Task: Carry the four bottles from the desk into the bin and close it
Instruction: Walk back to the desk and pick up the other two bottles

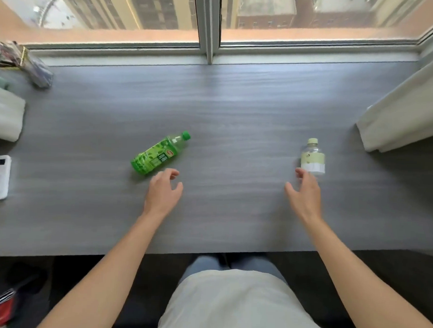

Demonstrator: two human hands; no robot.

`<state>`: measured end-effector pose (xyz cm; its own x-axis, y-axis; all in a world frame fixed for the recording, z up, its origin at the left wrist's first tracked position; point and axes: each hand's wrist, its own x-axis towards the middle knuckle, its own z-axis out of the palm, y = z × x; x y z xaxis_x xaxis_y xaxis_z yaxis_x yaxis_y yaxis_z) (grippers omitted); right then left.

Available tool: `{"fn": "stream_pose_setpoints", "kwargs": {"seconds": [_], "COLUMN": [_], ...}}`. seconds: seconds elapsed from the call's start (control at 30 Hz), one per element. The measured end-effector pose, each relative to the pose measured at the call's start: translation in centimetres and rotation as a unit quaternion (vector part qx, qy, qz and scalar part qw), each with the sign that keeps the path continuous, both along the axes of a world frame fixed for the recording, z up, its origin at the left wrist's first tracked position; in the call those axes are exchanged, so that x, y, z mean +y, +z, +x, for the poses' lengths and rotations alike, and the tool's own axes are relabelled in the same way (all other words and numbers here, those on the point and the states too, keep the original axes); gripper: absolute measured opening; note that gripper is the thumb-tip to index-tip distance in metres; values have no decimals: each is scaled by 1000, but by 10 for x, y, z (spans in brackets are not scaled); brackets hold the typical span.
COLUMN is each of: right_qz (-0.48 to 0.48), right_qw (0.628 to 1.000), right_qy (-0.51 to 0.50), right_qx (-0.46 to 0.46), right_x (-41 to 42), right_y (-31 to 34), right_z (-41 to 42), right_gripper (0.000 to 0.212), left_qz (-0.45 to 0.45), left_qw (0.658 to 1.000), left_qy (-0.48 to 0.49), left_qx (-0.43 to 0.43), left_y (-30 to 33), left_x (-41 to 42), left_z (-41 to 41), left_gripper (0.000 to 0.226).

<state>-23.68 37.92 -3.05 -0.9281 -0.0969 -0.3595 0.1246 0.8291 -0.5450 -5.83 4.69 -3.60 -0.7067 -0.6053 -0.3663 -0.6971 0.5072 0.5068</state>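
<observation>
Two bottles are on the grey desk (237, 110). A green tea bottle (159, 153) with a green cap lies on its side left of centre, cap pointing up-right. A small clear bottle (312, 156) with a pale green label and pale cap stands upright at the right. My left hand (164, 189) hovers just below the green bottle's base, fingers curled and apart, holding nothing. Fingers spread, my right hand (305, 191) reaches toward the small bottle, fingertips close to its bottom edge. No bin is in view.
A white remote (1, 177) lies at the desk's left edge. Folded white cloth (4, 118) and a clear packet (30, 64) sit at the far left. A cream curtain (406, 114) hangs over the desk's right end. Windows run along the back.
</observation>
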Motion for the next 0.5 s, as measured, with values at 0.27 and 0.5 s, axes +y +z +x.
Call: {"fn": "stream_pose_setpoints", "kwargs": {"seconds": [0.27, 0.5], "right_qz": [105, 163], "right_qw": [990, 974], "right_qy": [-62, -111], "right_qx": [71, 108], "right_x": [-8, -13], "right_y": [-9, -23], "right_z": [-65, -106], "right_gripper": [72, 74], "left_qz": [-134, -135], "left_qw": [989, 983], "left_qy": [-55, -46], "left_qx": [-25, -119], "left_y": [0, -32], "left_x": [-43, -66], "left_z": [-70, -89], "left_gripper": [68, 83]}}
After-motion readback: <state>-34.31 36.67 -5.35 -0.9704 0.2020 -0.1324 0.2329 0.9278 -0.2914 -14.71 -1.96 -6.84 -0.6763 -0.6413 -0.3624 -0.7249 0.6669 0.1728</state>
